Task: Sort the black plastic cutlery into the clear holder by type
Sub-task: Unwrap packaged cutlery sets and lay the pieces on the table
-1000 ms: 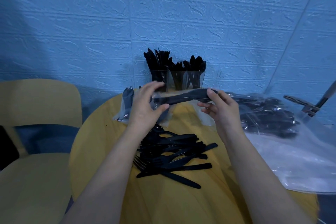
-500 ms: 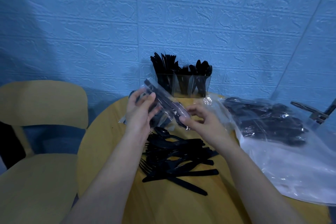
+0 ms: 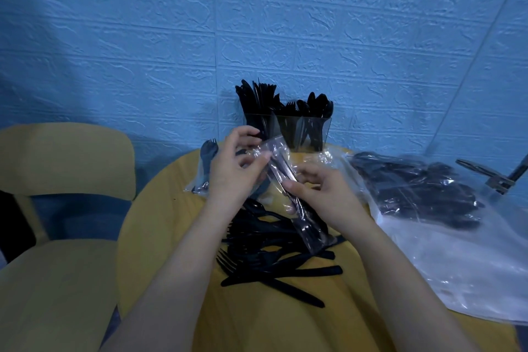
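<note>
Crowding yellow round table (image 3: 160, 237), loose cutlery (image 3: 274, 260), blue brick wall (image 3: 285, 23)

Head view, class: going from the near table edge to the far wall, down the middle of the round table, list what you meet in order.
Loose pile of black plastic cutlery → clear-wrapped cutlery packet held in both hands → clear holder of upright black cutlery → blue brick-pattern wall.

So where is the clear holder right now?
In the head view the clear holder stands at the round table's far edge against the blue wall, just beyond both hands.
</note>
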The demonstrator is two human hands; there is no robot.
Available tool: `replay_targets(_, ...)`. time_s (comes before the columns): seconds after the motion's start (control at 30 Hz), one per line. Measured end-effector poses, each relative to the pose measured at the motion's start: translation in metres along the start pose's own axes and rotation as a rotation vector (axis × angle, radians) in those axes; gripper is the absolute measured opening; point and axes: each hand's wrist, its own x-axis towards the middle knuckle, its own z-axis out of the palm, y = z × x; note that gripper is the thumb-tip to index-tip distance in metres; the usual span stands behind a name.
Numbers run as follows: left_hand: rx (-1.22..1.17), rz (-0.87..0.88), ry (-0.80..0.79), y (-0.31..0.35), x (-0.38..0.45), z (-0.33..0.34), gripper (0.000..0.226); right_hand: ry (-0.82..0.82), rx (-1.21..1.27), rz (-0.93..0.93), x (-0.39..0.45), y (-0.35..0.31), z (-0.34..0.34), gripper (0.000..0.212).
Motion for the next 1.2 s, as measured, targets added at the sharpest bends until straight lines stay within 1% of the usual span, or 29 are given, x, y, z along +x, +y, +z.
replay_targets(0.03,0.139,0.106,0.012,-0.003,0.002,-0.003,0.029,-0.011,0.0,0.016,0.0,0.001,-0.001,0.014)
replay_targets(0.1,0.382,0.287,0.004,-0.008,0.005,-0.009,0.016,-0.029,0.003,0.061,-0.001,0.003,-0.002,0.009)
replay_targets(0.13,0.473,0.348,-0.004,-0.011,0.006,-0.011,0.009,-0.042,0.012,0.086,-0.001,0.004,-0.002,0.009)
replay_targets(0.2,0.619,0.448,-0.006,-0.013,0.007,-0.016,0.006,-0.072,0.024,0.105,-0.001,0.005,-0.004,0.009)
replay_targets(0.27,0.659,0.512,-0.016,-0.012,0.008,-0.021,0.006,-0.09,0.012,0.103,0.0,0.005,-0.005,0.012)
replay_targets(0.37,0.63,0.552,-0.143,-0.012,0.01,-0.027,0.019,-0.091,0.031,0.1,0.0,0.005,-0.008,0.013)
replay_targets(0.43,0.687,0.598,-0.203,-0.015,0.01,-0.029,0.025,-0.087,0.028,0.11,0.0,0.006,-0.011,0.012)
replay_targets(0.5,0.726,0.627,-0.192,-0.017,0.01,-0.029,0.02,-0.095,0.006,0.116,0.001,0.009,-0.013,0.012)
replay_targets(0.57,0.637,0.586,-0.146,-0.014,0.007,-0.028,0.014,-0.099,-0.036,0.121,0.001,0.012,-0.014,0.012)
replay_targets(0.63,0.452,0.438,-0.06,-0.007,0.003,-0.026,0.012,-0.107,-0.05,0.112,0.0,0.013,-0.015,0.015)
replay_targets(0.67,0.364,0.332,-0.005,-0.004,0.002,-0.023,0.013,-0.112,-0.056,0.094,0.0,0.013,-0.016,0.016)
replay_targets(0.73,0.124,0.059,0.067,-0.002,0.001,-0.018,0.012,-0.108,-0.066,0.059,0.0,0.012,-0.017,0.018)
replay_targets(0.77,-0.021,-0.08,0.065,-0.001,0.001,-0.016,0.011,-0.099,-0.068,0.052,0.0,0.013,-0.018,0.018)
replay_targets(0.8,-0.127,-0.182,0.052,-0.002,0.002,-0.014,0.009,-0.092,-0.074,0.051,0.001,0.013,-0.019,0.018)
replay_targets(0.83,-0.18,-0.228,0.041,-0.003,0.002,-0.013,0.011,-0.088,-0.088,0.052,0.002,0.015,-0.02,0.016)
replay_targets(0.87,-0.189,-0.228,0.031,-0.003,0.003,-0.012,0.018,-0.086,-0.102,0.056,0.003,0.016,-0.02,0.015)
replay_targets(0.9,-0.167,-0.186,0.021,-0.004,0.003,-0.012,0.027,-0.085,-0.111,0.06,0.004,0.017,-0.02,0.013)
replay_targets(0.97,0.01,-0.014,-0.02,-0.004,0.002,-0.013,0.037,-0.087,-0.123,0.062,0.004,0.019,-0.021,0.009)
replay_targets(1.03,0.212,0.126,-0.071,-0.008,0.002,-0.014,0.04,-0.093,-0.138,0.056,0.003,0.02,-0.022,0.007)
replay_targets(1.1,0.288,0.142,-0.105,-0.014,0.004,-0.018,0.035,-0.098,-0.146,0.049,0.002,0.02,-0.024,0.007)
replay_targets(1.2,0.225,0.05,-0.173,-0.016,0.007,-0.022,0.023,-0.09,-0.171,0.03,0.001,0.019,-0.026,0.008)
